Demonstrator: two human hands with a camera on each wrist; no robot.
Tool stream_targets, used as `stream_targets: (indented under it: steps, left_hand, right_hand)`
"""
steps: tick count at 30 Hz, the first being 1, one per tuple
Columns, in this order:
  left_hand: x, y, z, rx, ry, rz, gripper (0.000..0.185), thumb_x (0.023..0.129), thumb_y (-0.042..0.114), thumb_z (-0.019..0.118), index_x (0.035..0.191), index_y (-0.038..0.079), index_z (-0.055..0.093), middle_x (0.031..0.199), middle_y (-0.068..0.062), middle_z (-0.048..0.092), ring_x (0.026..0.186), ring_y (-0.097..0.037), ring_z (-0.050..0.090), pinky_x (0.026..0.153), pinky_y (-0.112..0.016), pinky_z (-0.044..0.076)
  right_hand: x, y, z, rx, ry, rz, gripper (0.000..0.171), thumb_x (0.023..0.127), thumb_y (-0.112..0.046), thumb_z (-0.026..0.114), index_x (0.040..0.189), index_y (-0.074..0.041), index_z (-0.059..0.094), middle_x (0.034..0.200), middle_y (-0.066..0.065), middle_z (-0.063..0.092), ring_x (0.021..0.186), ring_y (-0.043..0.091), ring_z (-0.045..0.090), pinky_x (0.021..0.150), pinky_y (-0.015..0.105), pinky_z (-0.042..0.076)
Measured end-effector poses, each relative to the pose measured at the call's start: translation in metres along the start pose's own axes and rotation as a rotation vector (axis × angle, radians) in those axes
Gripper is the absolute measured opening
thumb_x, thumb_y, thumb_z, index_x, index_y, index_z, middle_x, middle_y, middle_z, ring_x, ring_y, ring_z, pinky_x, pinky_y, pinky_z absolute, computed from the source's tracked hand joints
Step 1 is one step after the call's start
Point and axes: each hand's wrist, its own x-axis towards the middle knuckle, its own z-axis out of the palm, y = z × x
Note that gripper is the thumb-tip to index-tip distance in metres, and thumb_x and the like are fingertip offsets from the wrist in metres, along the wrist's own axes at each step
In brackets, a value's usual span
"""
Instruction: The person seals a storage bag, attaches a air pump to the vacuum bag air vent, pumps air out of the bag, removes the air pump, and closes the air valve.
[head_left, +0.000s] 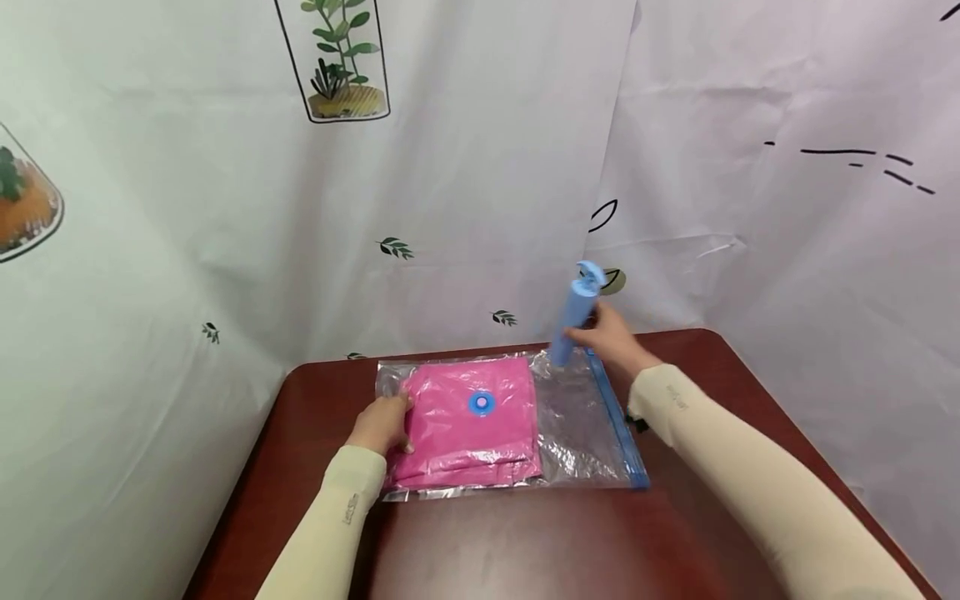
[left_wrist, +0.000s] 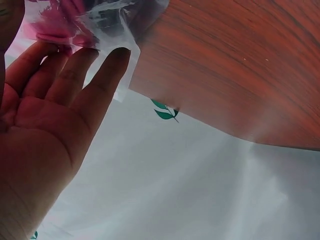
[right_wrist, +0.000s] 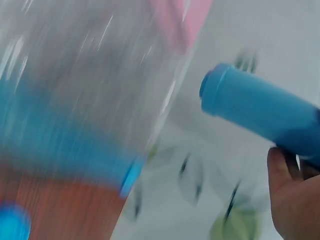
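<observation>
The bag [head_left: 577,425] lies flat on the worktop [head_left: 525,542], set along its far edge and nearer to that edge than to me. It is clear plastic, wrinkled and shiny. Its left part holds the cloth [head_left: 465,454], pink and folded into a rough square; its right part shows the worktop through the film. The valve [head_left: 482,403], a blue ring with a pale pink centre, sits over the cloth. The zip [head_left: 618,417] is blue and forms the bag's right end, on the side of the worktop's far right corner.

My left hand [head_left: 381,422] is at the bag's left end, fingers extended and fingertips touching the film; they grip nothing that I can make out.

My right hand [head_left: 607,337] grips the pump [head_left: 573,315], a light blue tube, round its middle. The pump is raised at the worktop's far edge, near the bag's far right corner, tilted with its top leaning right. The right wrist view is blurred; a blue item [right_wrist: 12,222] there, beside the zip, cannot be identified.

Both sleeves [head_left: 750,467] are cream. Beyond the worktop's far edge hangs a white sheet [head_left: 480,183] printed with leaves and jarred plants
</observation>
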Motion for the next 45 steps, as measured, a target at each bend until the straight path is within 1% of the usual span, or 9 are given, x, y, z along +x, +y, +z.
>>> stream_targets:
  steps: [6, 11, 17, 22, 29, 34, 40, 42, 45]
  left_hand:
    - [0.001, -0.003, -0.002, -0.020, -0.006, -0.019, 0.083, 0.074, 0.014, 0.107, 0.149, 0.004, 0.073, 0.140, -0.027, 0.077, 0.115, -0.040, 0.074, 0.106, -0.061, 0.065]
    - [-0.001, -0.003, 0.000, -0.027, -0.010, -0.019, 0.087, 0.073, 0.015, 0.108, 0.151, 0.005, 0.072, 0.146, -0.028, 0.074, 0.124, -0.044, 0.074, 0.108, -0.063, 0.063]
    - [-0.003, -0.002, -0.002, -0.019, 0.002, -0.014, 0.087, 0.072, 0.016, 0.108, 0.151, 0.005, 0.072, 0.145, -0.029, 0.074, 0.120, -0.043, 0.074, 0.104, -0.062, 0.064]
    - [0.000, 0.000, -0.006, -0.024, -0.002, 0.002, 0.083, 0.074, 0.016, 0.107, 0.149, 0.004, 0.073, 0.140, -0.028, 0.076, 0.113, -0.042, 0.074, 0.101, -0.062, 0.066]
    - [0.040, -0.038, 0.035, 0.022, 0.036, 0.064, 0.084, 0.064, 0.025, 0.113, 0.138, 0.007, 0.078, 0.126, -0.025, 0.080, 0.105, -0.044, 0.074, 0.088, -0.063, 0.066]
    - [0.056, -0.049, 0.051, 0.019, 0.026, 0.055, 0.094, 0.062, 0.030, 0.114, 0.146, 0.011, 0.075, 0.133, -0.025, 0.079, 0.112, -0.048, 0.075, 0.091, -0.065, 0.066]
    - [0.025, -0.017, 0.017, 0.009, 0.006, 0.017, 0.089, 0.068, 0.023, 0.111, 0.147, 0.007, 0.074, 0.136, -0.027, 0.077, 0.116, -0.047, 0.075, 0.095, -0.066, 0.065]
    - [0.010, -0.003, 0.000, -0.005, -0.023, -0.016, 0.088, 0.069, 0.019, 0.110, 0.148, 0.006, 0.073, 0.139, -0.028, 0.076, 0.119, -0.046, 0.074, 0.099, -0.067, 0.065]
    - [0.002, -0.001, -0.004, -0.016, -0.021, -0.039, 0.091, 0.070, 0.018, 0.110, 0.152, 0.006, 0.071, 0.145, -0.029, 0.074, 0.125, -0.048, 0.073, 0.102, -0.069, 0.063]
  right_hand:
    - [-0.006, -0.024, 0.087, 0.018, -0.189, -0.035, 0.078, 0.103, -0.016, 0.083, 0.167, 0.002, 0.043, 0.163, 0.033, 0.059, 0.150, 0.051, 0.063, 0.127, 0.062, 0.052]
    - [-0.008, -0.027, 0.122, -0.009, -0.208, -0.017, 0.072, 0.105, -0.014, 0.081, 0.167, -0.001, 0.046, 0.163, 0.030, 0.061, 0.150, 0.048, 0.064, 0.126, 0.062, 0.052]
    - [-0.008, -0.026, 0.128, -0.020, -0.227, -0.009, 0.075, 0.105, -0.017, 0.083, 0.168, -0.003, 0.045, 0.168, 0.028, 0.057, 0.154, 0.050, 0.060, 0.126, 0.062, 0.052]
    - [-0.012, -0.026, 0.124, -0.092, -0.178, -0.026, 0.067, 0.101, -0.021, 0.088, 0.157, -0.002, 0.056, 0.157, 0.027, 0.067, 0.142, 0.047, 0.070, 0.119, 0.060, 0.059]
    - [-0.013, -0.020, 0.132, -0.177, -0.076, -0.020, 0.083, 0.098, -0.032, 0.092, 0.163, -0.005, 0.048, 0.152, 0.024, 0.071, 0.140, 0.044, 0.072, 0.118, 0.060, 0.060]
    - [-0.011, -0.021, 0.143, -0.308, -0.032, -0.106, 0.071, 0.096, -0.035, 0.094, 0.150, -0.005, 0.059, 0.138, 0.021, 0.079, 0.127, 0.040, 0.079, 0.109, 0.056, 0.065]
    - [-0.012, -0.031, 0.154, -0.438, 0.011, -0.186, 0.052, 0.093, -0.039, 0.096, 0.126, -0.005, 0.073, 0.119, 0.015, 0.085, 0.109, 0.035, 0.084, 0.097, 0.052, 0.069]
    - [-0.014, -0.033, 0.159, -0.450, 0.027, -0.182, 0.052, 0.093, -0.041, 0.095, 0.124, -0.005, 0.075, 0.118, 0.015, 0.085, 0.108, 0.034, 0.084, 0.096, 0.052, 0.069]
    - [-0.014, -0.034, 0.164, -0.446, 0.044, -0.157, 0.055, 0.093, -0.044, 0.095, 0.128, -0.006, 0.074, 0.121, 0.014, 0.084, 0.111, 0.034, 0.083, 0.098, 0.053, 0.068]
